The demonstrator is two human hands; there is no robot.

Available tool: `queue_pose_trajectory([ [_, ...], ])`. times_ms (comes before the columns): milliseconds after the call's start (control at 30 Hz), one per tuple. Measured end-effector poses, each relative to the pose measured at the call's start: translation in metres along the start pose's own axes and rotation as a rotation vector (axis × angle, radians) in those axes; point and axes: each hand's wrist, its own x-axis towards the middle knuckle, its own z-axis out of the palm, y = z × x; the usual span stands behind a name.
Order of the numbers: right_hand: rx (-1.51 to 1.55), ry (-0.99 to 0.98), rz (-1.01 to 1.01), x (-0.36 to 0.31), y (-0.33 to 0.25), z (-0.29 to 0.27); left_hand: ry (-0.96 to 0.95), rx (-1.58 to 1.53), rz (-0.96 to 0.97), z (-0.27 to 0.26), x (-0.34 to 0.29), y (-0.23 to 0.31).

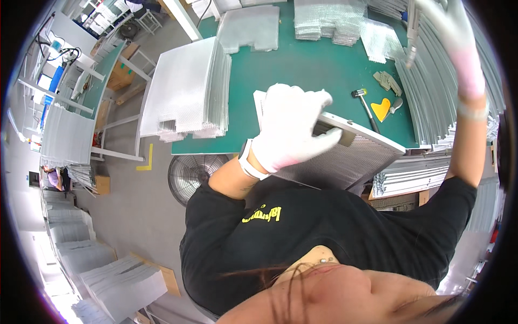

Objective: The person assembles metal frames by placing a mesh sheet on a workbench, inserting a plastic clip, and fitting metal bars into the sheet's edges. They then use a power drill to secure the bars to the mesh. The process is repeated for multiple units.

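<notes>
My left hand [294, 127], in a white glove, is closed over the upper edge of a grey framed mesh panel [329, 164]. The panel leans, tilted, between my body and the green table. Its thumb points right, next to a small beige piece [347, 136] at the frame's edge. My right hand [450, 24], gloved too, is raised at the top right, and its fingers are partly cut off by the picture's edge. Beside it hangs a slim metallic tool [413, 35]; whether the hand touches it cannot be told.
On the green table [302, 67] lie a mallet [367, 108], a yellow heart-shaped scraper [381, 109] and beige pieces [387, 82]. Mesh sheet stacks [183, 86] stand left and at the back. Long strips [448, 92] fill the right side. A floor fan [191, 175] stands below the table's left corner.
</notes>
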Motion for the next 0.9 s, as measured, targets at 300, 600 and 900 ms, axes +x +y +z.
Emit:
queue_pose_trajectory([
  [300, -0.005, -0.713, 0.382, -0.153, -0.058, -0.061, 0.271, 0.272, 0.273, -0.022, -0.002, -0.004],
  [600, 0.208, 0.845, 0.41, -0.136, 0.019, -0.218, -0.114, 0.44, -0.596, -0.116, -0.161, -0.147],
  [900, -0.159, 0.298, 0.917, -0.031, 0.205, -0.401, -0.554, 0.407, -0.644, -0.148, -0.13, -0.177],
])
